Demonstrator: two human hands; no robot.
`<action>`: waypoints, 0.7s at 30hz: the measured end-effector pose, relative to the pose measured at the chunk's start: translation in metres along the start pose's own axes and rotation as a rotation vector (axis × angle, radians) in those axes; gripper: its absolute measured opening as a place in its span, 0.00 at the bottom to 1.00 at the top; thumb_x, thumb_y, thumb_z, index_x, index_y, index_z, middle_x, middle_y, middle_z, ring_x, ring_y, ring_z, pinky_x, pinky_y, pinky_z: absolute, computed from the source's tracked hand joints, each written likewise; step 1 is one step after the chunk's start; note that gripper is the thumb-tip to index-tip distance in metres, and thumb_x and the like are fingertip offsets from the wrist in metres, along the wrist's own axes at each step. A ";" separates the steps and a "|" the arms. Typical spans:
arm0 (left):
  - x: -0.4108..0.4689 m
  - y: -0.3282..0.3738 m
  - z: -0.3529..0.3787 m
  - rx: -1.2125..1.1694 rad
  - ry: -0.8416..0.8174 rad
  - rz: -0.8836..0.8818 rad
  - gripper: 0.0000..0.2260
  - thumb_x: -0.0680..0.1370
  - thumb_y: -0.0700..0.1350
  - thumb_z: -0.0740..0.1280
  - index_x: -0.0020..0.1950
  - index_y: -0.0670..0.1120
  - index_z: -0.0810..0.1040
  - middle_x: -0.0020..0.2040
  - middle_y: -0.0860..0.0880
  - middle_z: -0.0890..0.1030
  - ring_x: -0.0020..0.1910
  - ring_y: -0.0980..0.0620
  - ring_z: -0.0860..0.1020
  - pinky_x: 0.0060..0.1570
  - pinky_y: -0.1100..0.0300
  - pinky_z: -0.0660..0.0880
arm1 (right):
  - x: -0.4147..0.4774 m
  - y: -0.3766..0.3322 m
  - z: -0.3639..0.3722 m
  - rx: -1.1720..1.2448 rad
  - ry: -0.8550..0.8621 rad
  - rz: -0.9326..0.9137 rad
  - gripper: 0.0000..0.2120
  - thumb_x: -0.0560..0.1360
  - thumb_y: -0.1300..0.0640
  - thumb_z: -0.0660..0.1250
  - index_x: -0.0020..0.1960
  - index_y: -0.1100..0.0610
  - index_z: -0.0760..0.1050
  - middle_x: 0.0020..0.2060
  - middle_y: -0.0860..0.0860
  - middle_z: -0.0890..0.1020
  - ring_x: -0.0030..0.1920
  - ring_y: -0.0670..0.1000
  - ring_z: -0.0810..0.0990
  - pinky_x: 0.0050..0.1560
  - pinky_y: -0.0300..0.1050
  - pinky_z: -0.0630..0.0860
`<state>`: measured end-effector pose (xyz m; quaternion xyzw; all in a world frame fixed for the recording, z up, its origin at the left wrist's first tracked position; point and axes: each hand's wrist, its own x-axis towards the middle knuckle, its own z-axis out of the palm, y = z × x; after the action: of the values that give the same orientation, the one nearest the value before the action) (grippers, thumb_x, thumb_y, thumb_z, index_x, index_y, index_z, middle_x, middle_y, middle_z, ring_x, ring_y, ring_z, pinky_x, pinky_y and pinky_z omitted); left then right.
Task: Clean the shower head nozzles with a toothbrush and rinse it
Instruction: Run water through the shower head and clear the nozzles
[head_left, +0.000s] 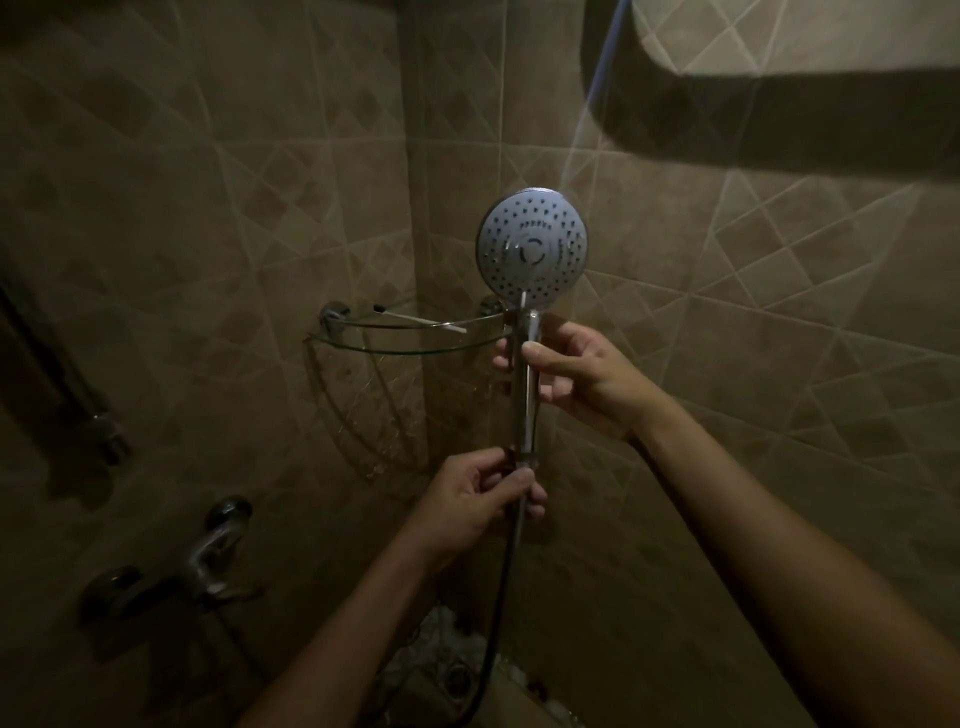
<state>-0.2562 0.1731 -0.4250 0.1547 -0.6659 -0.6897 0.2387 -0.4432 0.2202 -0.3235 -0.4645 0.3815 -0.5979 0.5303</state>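
The shower head (532, 247) stands upright at the centre of the frame with its nozzle face turned toward you, in front of the corner of the dim tiled walls (208, 208). Your right hand (571, 374) grips its chrome handle just under the face, fingers wrapped behind and thumb pressed on the front. Your left hand (478, 501) is curled round the joint where the dark hose (498, 597) meets the handle's lower end. Behind the handle, left of centre, a glass corner shelf (410, 338) is fixed to the walls. A mixer tap (208, 561) sits at lower left. On the shelf lies a thin pale stick (426, 321) with a dark end; you cannot tell whether it is the toothbrush.
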 end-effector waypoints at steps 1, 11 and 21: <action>0.000 0.000 0.002 0.009 0.015 0.002 0.06 0.79 0.44 0.67 0.53 0.43 0.80 0.48 0.43 0.85 0.48 0.44 0.85 0.51 0.50 0.82 | -0.001 0.000 0.003 -0.025 0.027 -0.016 0.18 0.79 0.67 0.64 0.68 0.62 0.72 0.56 0.56 0.84 0.60 0.56 0.82 0.63 0.57 0.78; -0.005 -0.008 0.008 0.181 0.207 0.081 0.06 0.79 0.46 0.69 0.50 0.45 0.83 0.44 0.45 0.85 0.46 0.47 0.85 0.50 0.48 0.82 | -0.007 0.011 0.010 -0.169 0.225 -0.126 0.17 0.78 0.66 0.66 0.66 0.67 0.72 0.57 0.60 0.83 0.60 0.58 0.83 0.61 0.55 0.80; -0.017 0.011 0.004 -0.009 -0.100 -0.046 0.11 0.80 0.43 0.65 0.57 0.35 0.78 0.45 0.42 0.84 0.45 0.45 0.85 0.46 0.60 0.80 | -0.015 0.011 0.000 0.141 0.013 -0.032 0.14 0.81 0.69 0.58 0.66 0.67 0.70 0.56 0.60 0.84 0.59 0.59 0.83 0.63 0.59 0.78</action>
<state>-0.2427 0.1853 -0.4161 0.1344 -0.6703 -0.7048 0.1896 -0.4405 0.2336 -0.3359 -0.4281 0.3342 -0.6347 0.5497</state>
